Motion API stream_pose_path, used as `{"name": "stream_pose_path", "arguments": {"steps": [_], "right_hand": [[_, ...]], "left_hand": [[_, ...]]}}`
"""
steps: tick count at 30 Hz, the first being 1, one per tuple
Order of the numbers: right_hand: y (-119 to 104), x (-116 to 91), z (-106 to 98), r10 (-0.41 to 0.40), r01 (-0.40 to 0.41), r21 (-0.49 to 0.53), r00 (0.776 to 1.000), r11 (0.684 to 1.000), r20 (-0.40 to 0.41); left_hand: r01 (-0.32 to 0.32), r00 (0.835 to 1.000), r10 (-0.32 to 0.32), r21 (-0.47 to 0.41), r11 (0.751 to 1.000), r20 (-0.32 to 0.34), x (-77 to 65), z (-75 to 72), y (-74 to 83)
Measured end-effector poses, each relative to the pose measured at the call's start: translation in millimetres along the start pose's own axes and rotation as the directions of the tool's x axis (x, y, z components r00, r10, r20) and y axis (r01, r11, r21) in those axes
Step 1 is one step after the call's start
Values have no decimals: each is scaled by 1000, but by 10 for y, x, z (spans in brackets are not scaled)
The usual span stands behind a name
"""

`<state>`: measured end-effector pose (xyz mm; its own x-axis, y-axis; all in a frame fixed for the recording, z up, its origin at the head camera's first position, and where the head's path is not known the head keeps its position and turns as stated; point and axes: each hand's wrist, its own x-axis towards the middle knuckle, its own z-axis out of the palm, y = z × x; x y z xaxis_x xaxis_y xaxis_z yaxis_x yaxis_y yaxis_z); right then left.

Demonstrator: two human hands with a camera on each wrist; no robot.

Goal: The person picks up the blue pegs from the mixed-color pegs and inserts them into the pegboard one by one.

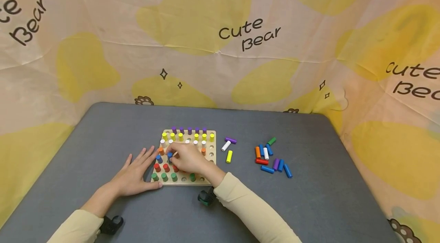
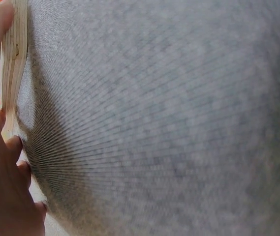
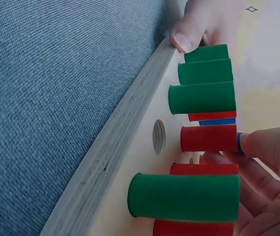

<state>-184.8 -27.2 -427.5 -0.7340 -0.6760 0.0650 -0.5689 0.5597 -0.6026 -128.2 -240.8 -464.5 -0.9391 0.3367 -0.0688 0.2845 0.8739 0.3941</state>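
A square wooden pegboard (image 1: 175,183) lies on the table, holding rows of purple, yellow, white, orange, blue, red and green pegs. My right hand (image 1: 189,157) reaches over its middle and pinches a blue peg (image 1: 170,155) in the blue row, between thumb and fingertips. In the right wrist view, green pegs (image 3: 203,98) and red pegs partly hide that blue peg. My left hand (image 1: 135,176) lies with fingers spread at the board's left side, its thumb on the near left corner. The left wrist view shows that thumb against the plywood edge (image 2: 17,54).
Right of the board lie loose purple, white and yellow pegs (image 1: 229,156). Farther right is a scattered group of several loose pegs, among them a red peg (image 1: 262,161) and a green peg (image 1: 271,141). A printed cloth (image 1: 192,94) hangs behind the grey table (image 1: 120,128).
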Motion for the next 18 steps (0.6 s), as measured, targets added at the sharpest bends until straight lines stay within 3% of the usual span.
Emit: {"name": "stream_pose_path", "arguments": {"steps": [7, 18], "right_hand": [[-3, 31, 42, -32, 31, -74, 999, 997, -17], [-1, 57, 72, 3, -6, -72, 999, 997, -38]], "left_hand": [[4, 1000, -4, -3, 1000, 1, 2, 8, -11], [1, 1000, -1, -5, 1000, -5, 3, 17, -19]]}}
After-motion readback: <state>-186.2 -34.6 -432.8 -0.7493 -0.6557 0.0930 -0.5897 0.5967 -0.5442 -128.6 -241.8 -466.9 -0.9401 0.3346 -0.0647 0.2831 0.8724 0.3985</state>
